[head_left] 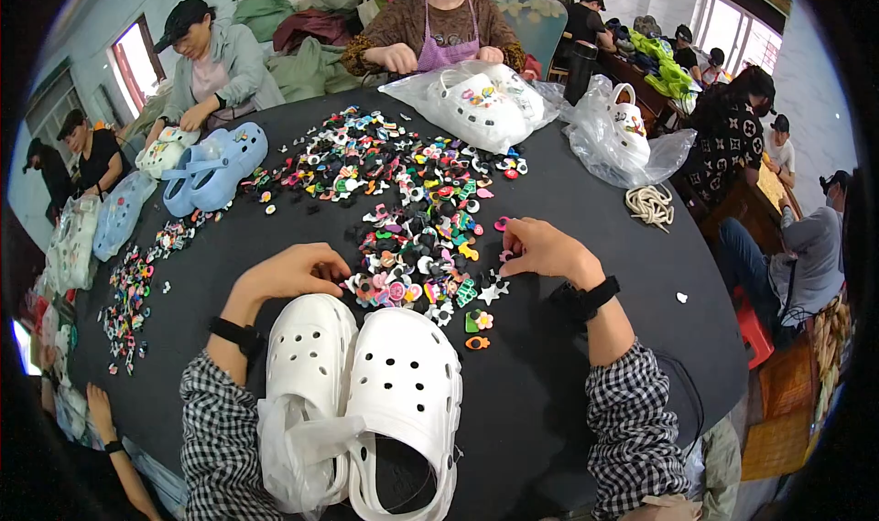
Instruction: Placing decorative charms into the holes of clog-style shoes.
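A pair of white perforated foam clogs (366, 402) lies near the person on the round black table (586, 155). The left hand (291, 272) curls loosely at the edge of a pile of small colourful shoe charms (412, 246). Right of the pile, the right hand (542, 248) pinches a small pink charm (506, 255).

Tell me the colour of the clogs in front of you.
White clogs, seen best in the head view.

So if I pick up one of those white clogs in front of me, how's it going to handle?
The white clogs look like moulded foam pierced with holes, so probably light for their size. The thick sole suggests one keeps its shape when lifted, flexing only a little. They lie flat on the dark table, so a push would likely slide one, not tip it.
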Tool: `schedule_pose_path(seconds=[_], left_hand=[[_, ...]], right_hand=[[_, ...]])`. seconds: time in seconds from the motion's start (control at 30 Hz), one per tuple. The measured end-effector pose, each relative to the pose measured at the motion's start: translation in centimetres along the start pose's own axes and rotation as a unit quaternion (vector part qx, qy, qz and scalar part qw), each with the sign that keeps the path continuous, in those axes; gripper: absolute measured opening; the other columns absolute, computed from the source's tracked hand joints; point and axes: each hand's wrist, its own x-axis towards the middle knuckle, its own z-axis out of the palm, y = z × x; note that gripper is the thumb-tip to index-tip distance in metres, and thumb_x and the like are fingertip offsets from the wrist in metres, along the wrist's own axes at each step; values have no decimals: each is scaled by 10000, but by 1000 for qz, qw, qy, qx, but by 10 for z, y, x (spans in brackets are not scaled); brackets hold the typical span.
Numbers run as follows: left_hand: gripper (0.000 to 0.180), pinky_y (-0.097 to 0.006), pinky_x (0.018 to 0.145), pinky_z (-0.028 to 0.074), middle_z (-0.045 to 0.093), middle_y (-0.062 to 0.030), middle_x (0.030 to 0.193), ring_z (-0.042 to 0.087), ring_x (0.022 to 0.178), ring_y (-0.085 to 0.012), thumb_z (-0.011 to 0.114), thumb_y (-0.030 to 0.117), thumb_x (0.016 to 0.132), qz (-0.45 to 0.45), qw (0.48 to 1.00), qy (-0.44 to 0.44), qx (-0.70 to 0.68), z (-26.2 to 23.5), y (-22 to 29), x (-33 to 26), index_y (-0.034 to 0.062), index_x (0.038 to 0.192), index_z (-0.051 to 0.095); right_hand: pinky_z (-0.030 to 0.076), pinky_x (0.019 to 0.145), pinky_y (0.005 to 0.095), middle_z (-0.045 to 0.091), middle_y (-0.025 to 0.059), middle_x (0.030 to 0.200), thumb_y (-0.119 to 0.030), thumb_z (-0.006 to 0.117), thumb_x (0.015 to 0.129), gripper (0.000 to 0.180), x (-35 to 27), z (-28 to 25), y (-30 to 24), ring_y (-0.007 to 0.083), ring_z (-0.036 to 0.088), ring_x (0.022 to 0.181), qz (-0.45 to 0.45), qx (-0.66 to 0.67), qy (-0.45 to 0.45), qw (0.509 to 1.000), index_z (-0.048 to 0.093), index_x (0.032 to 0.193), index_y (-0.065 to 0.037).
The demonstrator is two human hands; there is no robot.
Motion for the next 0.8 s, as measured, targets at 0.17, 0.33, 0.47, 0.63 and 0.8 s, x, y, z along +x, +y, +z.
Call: schedule_pose_path(seconds=[0.17,0.33,0.47,0.63,0.8], left_hand=[[299,-322,711,506,605,-62,880,596,789,-172,843,148,754,32,998,45,-14,17,-4,8,8,971,694],[243,-307,714,509,641,-64,938,621,815,-155,801,138,797,25,999,36,-4,16,-1,13,5,971,697],[181,-301,745,520,684,-71,1044,647,863,-146,735,131,888,1,999,32,-44,17,-5,16,-2,1000,688],[243,-339,840,569,672,-84,1127,679,985,-195,587,171,1025,26,963,1,-269,21,-9,29,38,1227,571],[321,-391,915,592,586,-122,1362,679,1083,-239,506,247,1077,8,910,42,-412,22,17,25,63,1335,458]], right_hand=[[542,773,366,705,124,914,-170,795,816,278,5,2,-10,246,680,847,18,60,-78,995,672,988,9],[546,782,380,700,155,940,-132,709,871,219,10,24,-26,284,689,877,-53,22,-11,998,662,1010,30],[533,848,453,679,236,993,-87,588,926,210,20,52,-44,401,661,930,-89,38,75,992,661,1051,65],[510,879,465,685,246,1046,-102,557,967,247,26,62,-64,423,652,990,-94,99,45,990,656,1127,59],[510,888,479,677,274,1012,-90,566,969,235,28,60,-76,432,648,1007,-98,138,62,984,644,1113,78]])
